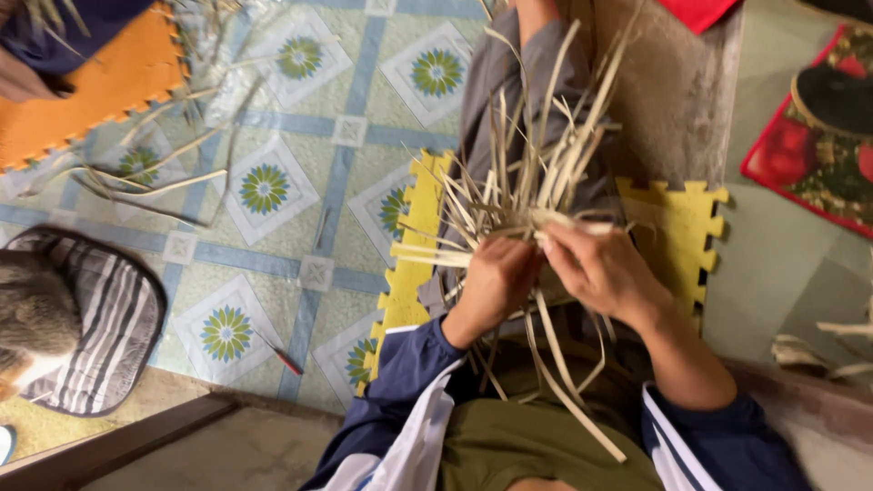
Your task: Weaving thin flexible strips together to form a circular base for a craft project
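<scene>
Head view: the grip of the left hand [496, 277] is closed in a fist around a bundle of pale straw strips [527, 195], while the right hand [600, 268] pinches the same strips between thumb and fingertips [548, 244], the two hands touching at the knot of the weave. The bundle sits just right of frame centre, above the person's lap, its loose ends fanning toward twelve o'clock and a few long strips trailing toward six o'clock across an olive shirt [536, 445]. Dark blue sleeves with white panels [409, 382] cover both forearms. Under the hands lies a yellow foam puzzle mat [677, 232], with the person's grey-trousered leg [509, 73] stretching toward twelve o'clock. At nine o'clock from the hands, a floor covering of blue lines and green flower tiles [264, 186] carries scattered loose strips [155, 177] and a small red-handled tool [286, 362] near seven o'clock. At ten o'clock, another person's hand [23, 82] rests on an orange foam mat [100, 86]. A grey striped cushion [105, 323] lies at eight o'clock, with a furry animal [32, 318] on it. A red patterned mat [809, 155] lies at two o'clock.
</scene>
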